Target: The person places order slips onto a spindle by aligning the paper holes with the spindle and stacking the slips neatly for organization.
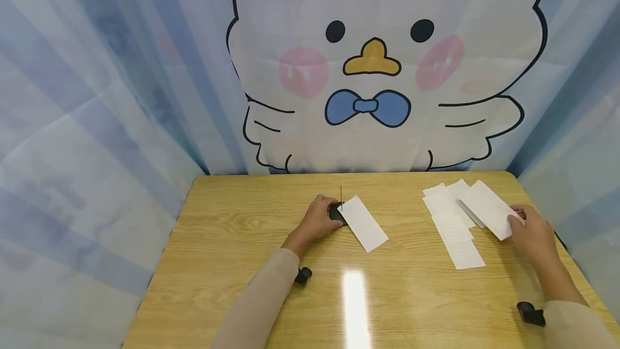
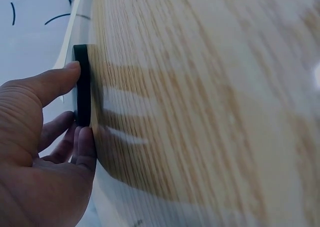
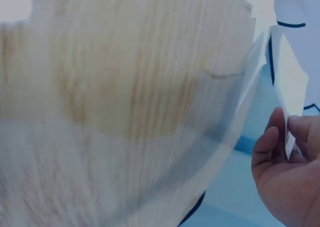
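Head view: the left hand (image 1: 318,217), thumb and fingers bent, grips the edges of a black base (image 1: 335,214) with a thin upright rod (image 1: 341,194); one paper slip (image 1: 364,226) lies against it. The right hand (image 1: 534,231) pinches a second slip (image 1: 488,209) by its near end, beside overlapping slips (image 1: 457,244) on the surface (image 1: 227,241).

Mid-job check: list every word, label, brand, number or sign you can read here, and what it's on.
None readable in any view.
Overlapping white rectangular paper slips: any marks are too faint and small to read.
Single white rectangular paper slip: no legible text.
Flat black base: no lettering visible.
White cartoon-bird fabric backdrop: drawing only, no lettering visible.
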`<state>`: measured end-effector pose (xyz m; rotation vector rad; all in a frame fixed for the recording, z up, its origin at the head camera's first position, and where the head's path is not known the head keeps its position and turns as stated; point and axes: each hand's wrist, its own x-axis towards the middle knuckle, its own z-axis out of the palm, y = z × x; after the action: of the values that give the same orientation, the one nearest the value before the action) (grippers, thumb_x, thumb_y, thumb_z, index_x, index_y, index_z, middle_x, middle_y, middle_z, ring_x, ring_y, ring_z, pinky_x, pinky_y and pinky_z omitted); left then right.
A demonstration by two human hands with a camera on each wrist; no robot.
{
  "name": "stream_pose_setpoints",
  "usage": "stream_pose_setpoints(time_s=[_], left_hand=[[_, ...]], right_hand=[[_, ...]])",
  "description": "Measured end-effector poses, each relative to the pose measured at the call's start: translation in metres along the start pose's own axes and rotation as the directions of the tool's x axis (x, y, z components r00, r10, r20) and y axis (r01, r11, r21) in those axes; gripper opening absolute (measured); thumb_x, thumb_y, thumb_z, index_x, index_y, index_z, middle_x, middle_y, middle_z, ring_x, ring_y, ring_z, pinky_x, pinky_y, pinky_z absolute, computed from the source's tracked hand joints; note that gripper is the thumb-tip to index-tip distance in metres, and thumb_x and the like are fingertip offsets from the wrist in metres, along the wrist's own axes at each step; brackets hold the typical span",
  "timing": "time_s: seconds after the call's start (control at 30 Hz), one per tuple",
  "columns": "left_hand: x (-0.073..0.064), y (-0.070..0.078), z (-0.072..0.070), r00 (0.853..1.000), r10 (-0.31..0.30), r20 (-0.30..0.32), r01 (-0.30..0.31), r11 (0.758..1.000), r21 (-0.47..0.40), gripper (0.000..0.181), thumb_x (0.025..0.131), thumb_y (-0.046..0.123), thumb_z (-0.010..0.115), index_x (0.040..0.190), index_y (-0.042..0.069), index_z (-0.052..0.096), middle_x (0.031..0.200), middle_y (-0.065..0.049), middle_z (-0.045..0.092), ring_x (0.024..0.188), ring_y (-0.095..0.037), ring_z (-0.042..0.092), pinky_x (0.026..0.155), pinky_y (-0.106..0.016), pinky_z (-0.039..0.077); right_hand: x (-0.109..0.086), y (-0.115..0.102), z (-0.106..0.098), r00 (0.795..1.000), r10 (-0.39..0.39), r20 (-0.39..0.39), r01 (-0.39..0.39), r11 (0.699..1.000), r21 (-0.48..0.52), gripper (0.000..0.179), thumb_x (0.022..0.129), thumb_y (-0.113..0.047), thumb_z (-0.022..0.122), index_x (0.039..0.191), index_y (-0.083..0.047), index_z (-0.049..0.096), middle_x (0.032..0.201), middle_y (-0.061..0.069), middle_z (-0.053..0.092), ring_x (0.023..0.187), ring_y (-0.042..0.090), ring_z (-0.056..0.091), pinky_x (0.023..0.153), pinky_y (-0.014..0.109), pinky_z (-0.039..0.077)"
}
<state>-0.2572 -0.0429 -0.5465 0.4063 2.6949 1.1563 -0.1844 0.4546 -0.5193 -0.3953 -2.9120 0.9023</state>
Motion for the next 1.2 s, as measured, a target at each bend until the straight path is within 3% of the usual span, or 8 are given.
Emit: stream_pose_setpoints(time_s=[0.17,0.43,0.7,0.87,1.0,1.1,1.2], left_hand=[[0.001,0.0,0.0,1.0,-0.01,0.0,0.01,1.0,-0.001,0.059,0.089,0.021,0.084,0.141,0.008,0.062,0.128,-0.013,0.056,0.11,-0.024,0.058,0.096,-0.041,0.053],[0.0,0.001,-0.001,1.0,-0.011,-0.01,0.011,1.0,0.003,0.058,0.088,0.02,0.085,0.14,0.006,0.062,0.126,-0.014,0.056,0.106,-0.024,0.057,0.096,-0.042,0.052],[-0.002,0.001,0.001,1.0,-0.004,-0.009,0.004,1.0,0.014,0.06,0.09,0.022,0.083,0.142,0.005,0.059,0.136,-0.017,0.053,0.123,-0.031,0.057,0.104,-0.046,0.051],[-0.002,0.001,0.0,1.0,0.009,-0.016,-0.009,1.0,0.012,0.065,0.089,0.024,0.083,0.145,0.003,0.057,0.134,-0.017,0.054,0.116,-0.027,0.058,0.101,-0.043,0.051],[-0.003,0.002,-0.003,1.0,-0.018,0.003,0.018,1.0,-0.005,0.07,0.091,0.027,0.081,0.15,0.005,0.051,0.129,-0.014,0.053,0.106,-0.024,0.055,0.09,-0.039,0.051],[-0.004,0.002,-0.006,1.0,-0.026,-0.002,0.026,0.999,-0.045,0.068,0.093,0.025,0.079,0.152,0.006,0.05,0.133,-0.014,0.054,0.11,-0.025,0.058,0.091,-0.04,0.053],[-0.005,0.002,-0.011,0.999,-0.014,-0.034,0.011,0.996,-0.087,0.063,0.094,0.02,0.077,0.15,0.005,0.051,0.139,-0.015,0.054,0.119,-0.028,0.06,0.096,-0.042,0.056]], right_hand=[[0.0,-0.011,-0.004,0.999,-0.038,-0.001,0.038,0.999,0.012,0.052,0.111,-0.025,0.04,0.147,0.013,0.04,0.139,0.043,0.044,0.118,0.057,0.047,0.079,0.058,0.047],[0.001,-0.038,-0.005,0.999,-0.048,-0.003,0.048,0.998,0.027,0.053,0.111,-0.029,0.042,0.146,0.011,0.043,0.133,0.037,0.05,0.113,0.053,0.052,0.081,0.058,0.047],[0.003,-0.064,-0.002,0.998,-0.056,-0.021,0.057,0.997,0.052,0.051,0.111,-0.028,0.043,0.145,0.01,0.045,0.135,0.037,0.052,0.116,0.052,0.053,0.085,0.06,0.049],[0.003,-0.08,0.0,0.996,-0.078,-0.036,0.08,0.995,0.052,0.048,0.11,-0.027,0.045,0.143,0.007,0.048,0.132,0.035,0.055,0.111,0.049,0.056,0.078,0.049,0.051],[0.002,-0.091,0.001,0.995,-0.096,-0.032,0.098,0.994,0.055,0.048,0.11,-0.029,0.046,0.143,0.006,0.049,0.133,0.034,0.056,0.109,0.047,0.058,0.075,0.044,0.051],[0.003,-0.099,0.0,0.993,-0.113,-0.033,0.115,0.991,0.063,0.048,0.111,-0.03,0.046,0.142,0.006,0.05,0.133,0.034,0.056,0.109,0.048,0.059,0.077,0.046,0.052],[0.004,-0.106,-0.001,0.989,-0.141,-0.042,0.144,0.987,0.066,0.047,0.11,-0.03,0.046,0.142,0.005,0.051,0.129,0.032,0.058,0.107,0.046,0.06,0.073,0.037,0.052]])
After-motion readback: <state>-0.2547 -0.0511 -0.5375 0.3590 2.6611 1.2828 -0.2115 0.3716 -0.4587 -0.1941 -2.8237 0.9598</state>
